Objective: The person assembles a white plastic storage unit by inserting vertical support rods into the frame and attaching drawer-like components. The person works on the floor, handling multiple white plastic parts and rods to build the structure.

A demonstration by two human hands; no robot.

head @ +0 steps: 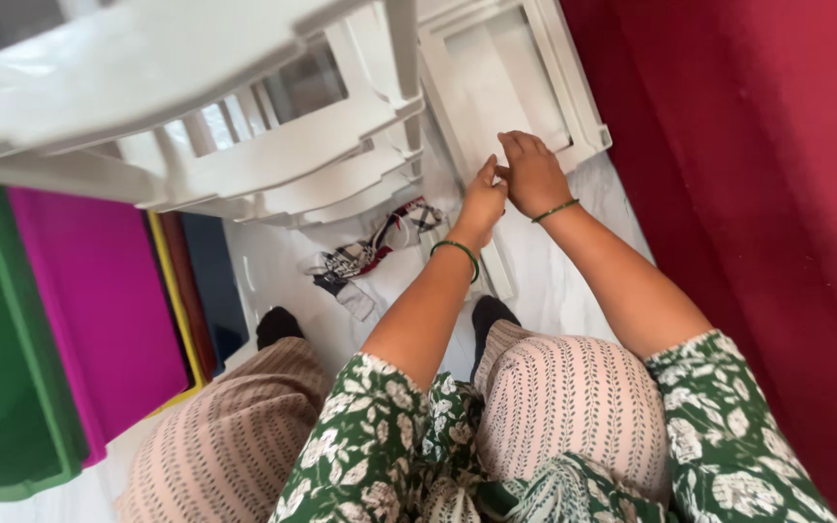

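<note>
My right hand point(533, 174) lies flat, palm down, on the near edge of a white rectangular drawer-like frame point(544, 87) that rests on the white floor. My left hand point(484, 199) is pressed against the thumb side of my right hand, its fingers curled; whether it holds anything is hidden. Each wrist wears a thin green bangle. Both forearms reach forward over my knees, which are in striped and patterned trousers.
A white plastic rack point(244, 126) with stacked tiers looms at the upper left. A crumpled black-and-white checked cloth point(380, 247) lies on the floor beneath it. A dark red fabric surface point(777, 194) fills the right side; magenta point(99, 291) and green point(2, 339) panels stand at the left.
</note>
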